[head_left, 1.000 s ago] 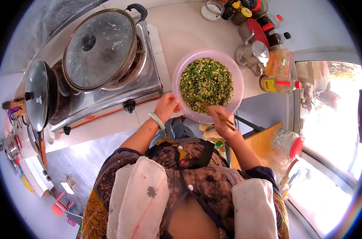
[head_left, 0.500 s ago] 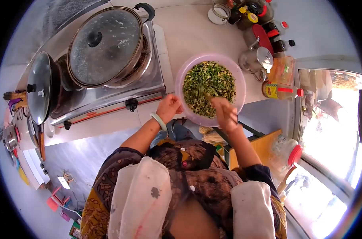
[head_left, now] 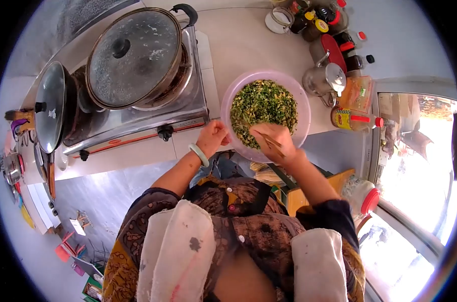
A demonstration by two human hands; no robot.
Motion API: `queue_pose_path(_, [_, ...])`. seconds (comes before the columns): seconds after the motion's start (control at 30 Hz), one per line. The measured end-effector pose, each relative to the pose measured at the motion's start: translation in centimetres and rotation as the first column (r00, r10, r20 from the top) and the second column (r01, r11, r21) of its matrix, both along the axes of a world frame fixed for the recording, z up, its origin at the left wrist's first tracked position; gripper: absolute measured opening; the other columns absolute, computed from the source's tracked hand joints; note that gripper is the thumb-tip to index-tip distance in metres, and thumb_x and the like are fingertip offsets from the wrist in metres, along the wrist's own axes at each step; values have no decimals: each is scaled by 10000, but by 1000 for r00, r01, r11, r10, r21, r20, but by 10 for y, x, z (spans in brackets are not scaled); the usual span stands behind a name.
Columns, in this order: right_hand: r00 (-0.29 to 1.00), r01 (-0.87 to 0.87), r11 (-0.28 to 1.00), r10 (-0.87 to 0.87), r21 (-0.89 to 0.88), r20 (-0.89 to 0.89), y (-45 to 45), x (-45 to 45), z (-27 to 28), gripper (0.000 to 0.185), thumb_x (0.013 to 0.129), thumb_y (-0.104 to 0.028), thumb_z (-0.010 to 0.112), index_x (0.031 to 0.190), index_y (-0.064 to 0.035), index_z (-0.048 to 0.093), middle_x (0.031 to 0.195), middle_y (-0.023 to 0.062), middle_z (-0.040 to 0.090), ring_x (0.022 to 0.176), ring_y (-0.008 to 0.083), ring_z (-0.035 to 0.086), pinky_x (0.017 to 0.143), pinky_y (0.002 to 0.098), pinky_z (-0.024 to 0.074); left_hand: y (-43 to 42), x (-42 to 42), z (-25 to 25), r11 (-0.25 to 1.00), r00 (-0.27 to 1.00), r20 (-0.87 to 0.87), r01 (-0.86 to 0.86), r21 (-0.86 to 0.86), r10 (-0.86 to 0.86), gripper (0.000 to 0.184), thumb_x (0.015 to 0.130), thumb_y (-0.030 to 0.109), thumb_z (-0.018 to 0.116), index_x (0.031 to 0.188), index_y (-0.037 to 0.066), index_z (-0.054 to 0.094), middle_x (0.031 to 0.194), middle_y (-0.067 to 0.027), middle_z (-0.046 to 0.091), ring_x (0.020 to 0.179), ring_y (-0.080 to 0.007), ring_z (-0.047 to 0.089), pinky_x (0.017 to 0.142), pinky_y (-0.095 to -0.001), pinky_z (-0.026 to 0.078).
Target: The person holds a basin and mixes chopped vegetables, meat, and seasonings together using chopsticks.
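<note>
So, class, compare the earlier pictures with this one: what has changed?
The right hand has moved from the bowl's near right edge farther in over the chopped greens, carrying the wooden chopsticks with it. Nothing was newly grasped or let go. The left hand stayed at the bowl's near left rim, and the large lidded pot stayed on the stove.

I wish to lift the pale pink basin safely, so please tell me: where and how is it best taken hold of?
Probably by opposite sides of the basin's rim, coming from left and right: it is round, wide and shows no handle. The left hand is by its near left edge.
</note>
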State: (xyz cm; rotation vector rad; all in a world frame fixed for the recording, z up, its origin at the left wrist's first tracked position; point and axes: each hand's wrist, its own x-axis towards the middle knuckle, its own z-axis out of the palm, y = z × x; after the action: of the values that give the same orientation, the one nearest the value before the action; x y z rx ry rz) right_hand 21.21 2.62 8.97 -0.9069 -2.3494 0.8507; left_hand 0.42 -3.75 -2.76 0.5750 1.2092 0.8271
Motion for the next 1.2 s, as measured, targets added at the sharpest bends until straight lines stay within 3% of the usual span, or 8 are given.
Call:
queue_pose_path(0.13, [934,-263,962,273,-74,229,64,-11,8,99,831,-48,606,926,-28,628,853,109,659,733,238,645,646,304,512,-2,-1,-1,999,999,-13,32,18,-32,156,940,184,523,986,43,472,806,-81,619,724,-161,621,664,-292,524])
queue_pose_path(0.33, [994,101,937,-79,-335,77,114,51,-19,120,890,-56,537,934,13,625,905,130,651,801,199,631,699,273,491,-2,0,1,1000,1000,-26,12,-19,-12,160,940,186,525,998,46,475,843,-75,608,736,-160,619,668,-295,524])
queue_pose_path(0.5, [955,242,969,-232,-37,185,43,115,-40,147,897,-85,542,956,22,624,854,70,644,717,107,585,635,242,470,-1,1,2,1000,1000,-3,6,-23,-6,132,940,159,514,987,43,473,843,-77,609,742,-163,620,681,-303,527])
queue_pose_path(0.6, [914,397,727,-368,-560,170,-5,108,-44,98,870,-33,566,939,10,620,885,110,655,725,166,617,631,261,488,1,2,5,999,999,-31,17,-36,-18,116,942,142,503,985,40,470,838,-80,609,744,-168,622,681,-308,528])
queue_pose_path(0.87, [980,-33,987,63,159,-191,54,13,-31,83,859,-23,586,903,19,643,881,124,657,787,191,636,639,279,489,-1,-1,2,999,998,-52,43,-29,-44,142,937,151,512,992,28,469,852,-85,612,730,-164,624,668,-302,533])
queue_pose_path(0.93, [940,-55,934,-72,-354,-334,85,21,-51,96,875,-53,574,897,-3,653,869,128,654,777,176,626,672,267,483,-2,0,-4,999,999,-36,5,33,-4,169,926,159,530,966,6,470,827,-99,617,701,-166,628,640,-299,540])
queue_pose_path(1.13, [953,280,922,-233,-268,194,86,92,-34,205,934,-105,481,877,38,617,872,76,632,728,118,570,645,263,500,2,2,13,999,999,-44,-17,-30,16,178,925,163,532,977,4,473,833,-100,616,702,-164,628,642,-294,538])
queue_pose_path(1.2, [928,290,774,-370,-563,-31,47,111,-56,174,933,-99,482,913,21,606,824,67,615,727,125,575,635,266,498,1,1,3,1000,999,-30,-16,-19,15,179,925,165,530,975,3,474,831,-102,619,703,-167,629,644,-292,538])
